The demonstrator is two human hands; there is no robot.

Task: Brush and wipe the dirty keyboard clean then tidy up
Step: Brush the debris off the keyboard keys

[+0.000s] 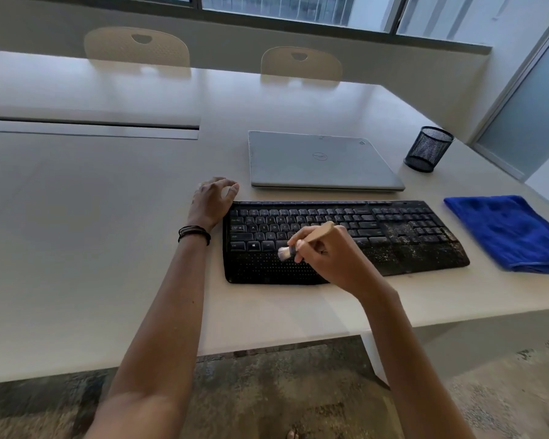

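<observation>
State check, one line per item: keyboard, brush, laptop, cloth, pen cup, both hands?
keyboard: dirt specks on right half, left half looks cleaner
brush: gripped by right hand, bristles down at keyboard
laptop: lid closed
cloth: folded, lying right of keyboard
pen cup: upright
left hand: relaxed at keyboard's left end, holds nothing

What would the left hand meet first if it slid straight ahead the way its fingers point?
Probably the laptop, at its left edge: the left hand points away and slightly right, bare table between. Depth is uncertain.

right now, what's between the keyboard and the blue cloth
Nothing: the head view shows only bare table between the keyboard and the blue cloth.
</observation>
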